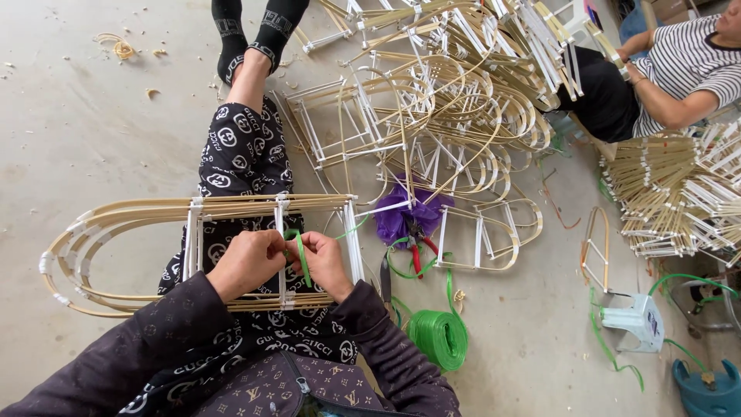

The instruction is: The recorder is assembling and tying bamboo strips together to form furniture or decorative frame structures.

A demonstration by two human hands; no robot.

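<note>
A bent bamboo frame (pixel 123 212) with white-taped joints lies across my lap, its looped end to the left. My left hand (pixel 245 262) and my right hand (pixel 324 262) meet at the frame's middle crossbar. Both pinch a thin green plastic strap (pixel 301 259) that loops around the bar between my fingers. The strap trails down to the right toward a green strap roll (pixel 438 337) on the floor by my right elbow.
A big heap of similar bamboo frames (pixel 432 100) fills the floor ahead. Red-handled pliers (pixel 418 251) lie by a purple bag (pixel 405 216). Another person in a striped shirt (pixel 687 62) sits at the upper right beside stacked frames (pixel 679 193). A small pale stool (pixel 637 318) stands right.
</note>
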